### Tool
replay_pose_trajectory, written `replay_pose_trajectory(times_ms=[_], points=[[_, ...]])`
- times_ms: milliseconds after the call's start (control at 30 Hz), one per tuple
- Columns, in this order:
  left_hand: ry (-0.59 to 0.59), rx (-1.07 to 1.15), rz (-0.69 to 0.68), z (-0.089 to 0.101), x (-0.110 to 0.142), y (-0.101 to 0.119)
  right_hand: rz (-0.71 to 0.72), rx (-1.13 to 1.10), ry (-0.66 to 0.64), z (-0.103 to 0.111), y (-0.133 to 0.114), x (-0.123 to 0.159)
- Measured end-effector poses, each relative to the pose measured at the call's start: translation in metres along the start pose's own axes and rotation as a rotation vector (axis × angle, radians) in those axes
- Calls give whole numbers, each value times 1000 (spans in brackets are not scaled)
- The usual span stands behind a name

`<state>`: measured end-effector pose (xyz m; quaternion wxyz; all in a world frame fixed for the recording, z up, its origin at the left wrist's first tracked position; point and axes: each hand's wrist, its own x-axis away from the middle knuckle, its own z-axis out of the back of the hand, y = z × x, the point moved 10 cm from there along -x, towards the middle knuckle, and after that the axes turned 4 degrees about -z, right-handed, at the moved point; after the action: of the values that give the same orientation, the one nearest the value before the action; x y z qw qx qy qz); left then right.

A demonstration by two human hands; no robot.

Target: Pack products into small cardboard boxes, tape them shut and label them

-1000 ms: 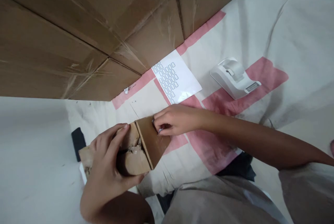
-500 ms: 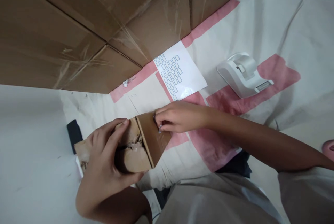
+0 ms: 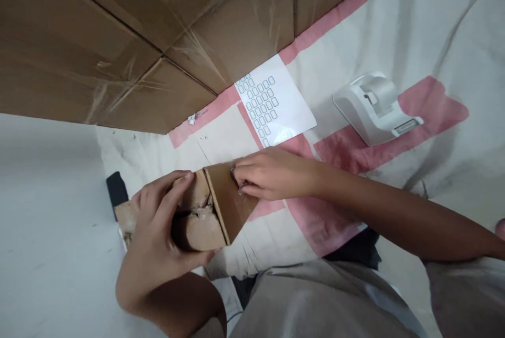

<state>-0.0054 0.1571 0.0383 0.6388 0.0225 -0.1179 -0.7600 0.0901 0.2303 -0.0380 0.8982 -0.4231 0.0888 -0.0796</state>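
Note:
A small brown cardboard box [image 3: 229, 206] with torn, dented flaps is tilted in front of me. My left hand [image 3: 158, 233] is closed around its left part, fingers over the top edge and thumb along the lower edge. Against the smooth side panel, my right hand [image 3: 264, 174] is curled with its fingertips pinched together. A thin, pale, shiny edge shows at those fingertips; what it belongs to is too small to make out. Just beyond the right hand lies a white sheet of outlined labels [image 3: 272, 104], with part of its grid vacant.
Large taped cardboard cartons [image 3: 236, 28] form a wall at the back and left. A white tape dispenser [image 3: 374, 109] stands on the right, on pale cloth with pink patches [image 3: 335, 191]. A black object [image 3: 117, 191] lies at the left, beside the small box.
The view has shifted slightly, so the dispenser appears a little farther right. Both hands stay in nearly the same places on the small box.

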Motion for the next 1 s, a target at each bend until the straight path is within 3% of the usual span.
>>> replay_pose_trajectory(times_ms=[700,1000], points=[[12,-12,0,0,1,0,-140,-90,44,7,13,2],[10,6,-6,2,1,1,-75,-134,19,5,8,1]])
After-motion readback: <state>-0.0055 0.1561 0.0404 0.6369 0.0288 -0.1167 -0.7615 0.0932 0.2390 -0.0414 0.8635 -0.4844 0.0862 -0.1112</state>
